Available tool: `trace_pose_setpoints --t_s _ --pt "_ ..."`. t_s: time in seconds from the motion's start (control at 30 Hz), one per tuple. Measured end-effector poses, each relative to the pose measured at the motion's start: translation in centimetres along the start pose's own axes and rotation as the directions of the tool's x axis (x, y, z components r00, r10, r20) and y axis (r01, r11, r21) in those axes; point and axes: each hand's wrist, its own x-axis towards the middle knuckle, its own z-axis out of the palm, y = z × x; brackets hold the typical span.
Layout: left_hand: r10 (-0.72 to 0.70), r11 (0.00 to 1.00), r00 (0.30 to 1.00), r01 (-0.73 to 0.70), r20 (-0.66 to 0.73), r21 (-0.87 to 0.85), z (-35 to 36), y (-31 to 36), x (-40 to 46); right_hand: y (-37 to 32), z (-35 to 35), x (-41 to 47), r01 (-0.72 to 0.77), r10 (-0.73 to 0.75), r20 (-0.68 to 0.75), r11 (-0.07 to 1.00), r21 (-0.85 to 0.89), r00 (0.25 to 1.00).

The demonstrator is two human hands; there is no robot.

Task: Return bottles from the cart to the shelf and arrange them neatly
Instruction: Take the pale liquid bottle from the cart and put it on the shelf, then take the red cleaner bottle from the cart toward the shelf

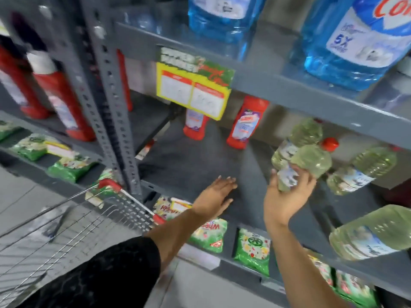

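Right hand (287, 196) grips a green bottle (304, 163) by its base over the grey shelf (191, 161), left hand (214, 197) flat beside it, fingers spread.

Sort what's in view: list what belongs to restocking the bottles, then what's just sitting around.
Part of the job:
- green bottle in the right hand
- left hand, open over the grey shelf
- green bottles already shelved
- cart

Just there:
- red bottles
- blue jugs
- green detergent packs
- price tag
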Motion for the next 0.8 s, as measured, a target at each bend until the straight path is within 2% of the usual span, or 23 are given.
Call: trace_pose_setpoints --t_s 0.07,0.1,0.17,0.23,0.3,0.33,0.4,0.43,0.5,0.53,0.57,0.63,0.7,0.8 --pt "0.070 0.996 0.993 -0.066 -0.090 0.052 -1.8 -3.5 -5.5 -2.0 2.1 -4.5 -0.014 0.009 0.108 0.999 0.047 0.994" --pt "0.056 0.996 0.992 -0.048 -0.113 0.078 -2.9 -5.4 -8.8 -3.0 3.4 -7.0 -0.021 0.009 0.169 0.997 0.071 0.986" --pt "-0.039 0.993 0.988 0.055 -0.148 0.106 -5.3 -7.8 -14.6 -4.5 5.7 -11.5 -0.032 0.002 0.288 0.994 0.100 0.958" --pt "-0.199 0.963 0.958 0.230 -0.209 0.139 -7.5 -10.3 -22.1 -6.5 8.0 -17.6 -0.038 -0.023 0.464 0.992 0.120 0.886" --pt "-0.381 0.884 0.883 0.435 -0.276 0.173 -9.1 -12.7 -29.6 -8.2 10.3 -23.7 -0.098 0.022 0.678 0.992 0.074 0.735" --pt "-0.474 0.825 0.829 0.536 -0.297 0.179 -9.5 -14.0 -33.5 -8.8 11.4 -26.9 -0.162 0.095 0.787 0.987 0.006 0.610" --pt "-0.661 0.684 0.696 0.712 -0.280 0.155 -9.9 -15.7 -39.8 -9.2 13.3 -32.6 -0.236 0.299 0.918 0.942 -0.241 0.259" --pt "-0.758 0.591 0.612 0.790 -0.225 0.160 -10.2 -16.1 -42.1 -8.9 13.9 -35.1 -0.203 0.387 0.917 0.909 -0.363 0.092" --pt "-0.916 0.358 0.388 0.903 -0.097 0.237 -10.4 -16.5 -46.3 -8.2 14.6 -39.7 -0.070 0.504 0.849 0.852 -0.519 -0.161" --pt "-0.963 0.250 0.268 0.937 -0.042 0.244 -10.5 -16.6 -48.3 -7.5 14.8 -42.3 0.007 0.546 0.801 0.828 -0.561 -0.245" --pt "-0.987 0.157 0.160 0.961 0.006 0.229 -10.4 -16.6 -50.1 -7.1 14.8 -44.4 0.067 0.582 0.758 0.804 -0.591 -0.293" --pt "-0.996 0.015 0.000 0.983 0.086 0.181 -9.7 -16.4 -53.1 -6.3 14.3 -48.7 0.138 0.656 0.662 0.740 -0.658 -0.363" --pt "-0.982 -0.036 -0.071 0.980 0.177 0.195 -8.8 -16.2 -54.7 -5.3 13.8 -52.8 0.149 0.711 0.528 0.651 -0.744 -0.465" --pt "-0.973 -0.021 -0.080 0.965 0.218 0.263 -8.6 -16.6 -55.4 -3.7 12.4 -57.8 0.050 0.707 0.342 0.471 -0.881 -0.619"
